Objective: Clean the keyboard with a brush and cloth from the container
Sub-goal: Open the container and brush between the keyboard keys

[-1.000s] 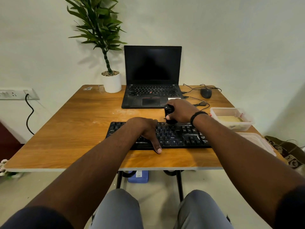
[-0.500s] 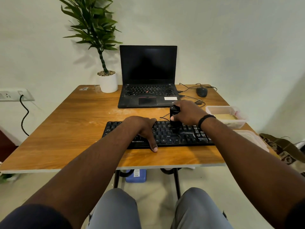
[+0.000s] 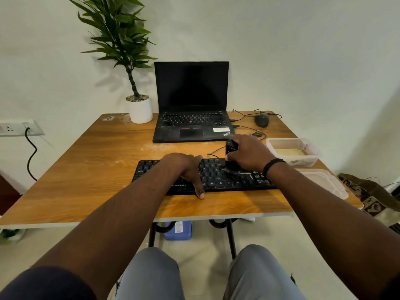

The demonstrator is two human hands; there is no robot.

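Note:
A black keyboard [image 3: 218, 180] lies across the near middle of the wooden table [image 3: 86, 174]. My right hand [image 3: 251, 153] is closed around a black brush [image 3: 231, 148] held upright, its bristles pressed on the keys right of centre. My left hand [image 3: 186, 169] rests flat on the keyboard's left half, thumb over its front edge, holding it down. A clear plastic container [image 3: 294, 151] with a beige cloth [image 3: 291, 152] inside stands to the right of the keyboard.
An open black laptop [image 3: 191, 105] sits behind the keyboard, a potted plant [image 3: 138, 109] to its left, a mouse [image 3: 261, 120] and cables to its right. The container's lid [image 3: 324, 182] lies at the table's right edge. A blue box [image 3: 178, 230] sits under the table.
My right hand has moved the brush to the right and slightly nearer across the keys. My left hand stays on the keyboard. My view has shifted a little.

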